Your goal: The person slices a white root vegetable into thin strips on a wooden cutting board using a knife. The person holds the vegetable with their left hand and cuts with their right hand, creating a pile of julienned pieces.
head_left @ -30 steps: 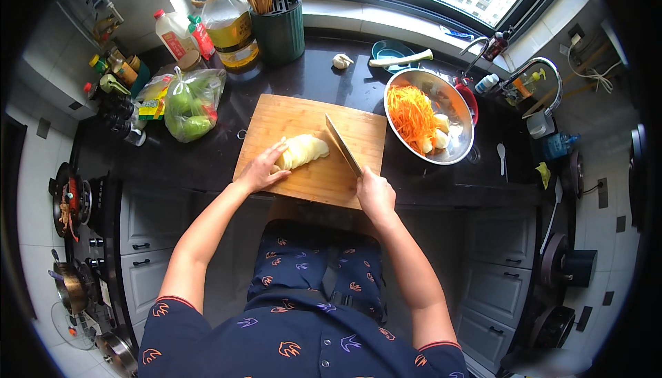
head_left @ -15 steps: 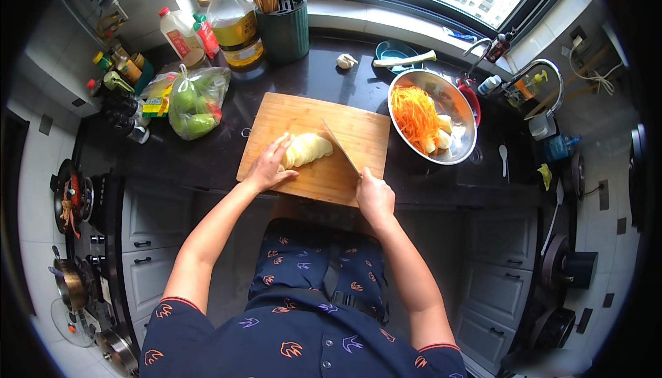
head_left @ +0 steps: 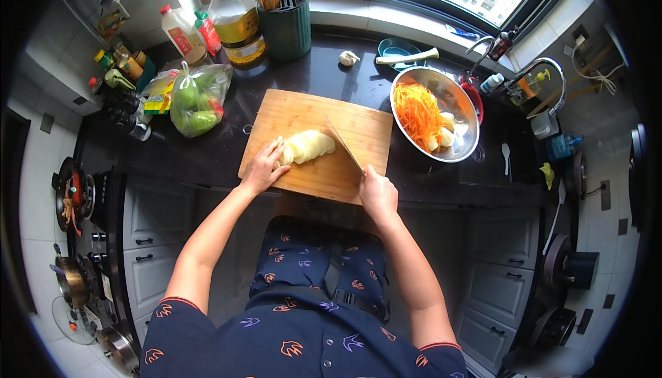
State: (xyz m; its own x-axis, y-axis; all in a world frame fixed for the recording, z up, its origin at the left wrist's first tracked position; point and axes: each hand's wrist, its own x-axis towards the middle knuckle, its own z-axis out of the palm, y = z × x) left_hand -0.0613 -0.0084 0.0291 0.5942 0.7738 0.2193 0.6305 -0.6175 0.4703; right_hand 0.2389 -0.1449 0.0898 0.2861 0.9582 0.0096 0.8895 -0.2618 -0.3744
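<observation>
A row of pale peeled potato slices (head_left: 308,145) lies fanned out on the wooden cutting board (head_left: 296,105). My left hand (head_left: 261,168) rests on the board against the left end of the slices, its fingers stretched out and the thumb apart. In my right hand (head_left: 378,192) is the handle of a kitchen knife (head_left: 343,145), gripped near the board's right front edge. The blade stands on edge, slanting away to the upper left, just right of the slices and apart from them. Beyond the board's right side, a steel bowl (head_left: 460,95) holds shredded carrot (head_left: 418,112) and peeled potatoes (head_left: 447,130).
A garlic bulb (head_left: 349,58) and a teal dish (head_left: 396,50) with a pale stalk across it lie behind the board. To the left stand a bag of green vegetables (head_left: 198,105), an oil jug (head_left: 234,16) and a chopstick holder (head_left: 286,27). A white spoon (head_left: 506,157) lies at right.
My left hand has drawn back slightly left, its thumb now nearer the end of the slices. The knife stays nearly in place beside them. The whole view has shifted a little.
</observation>
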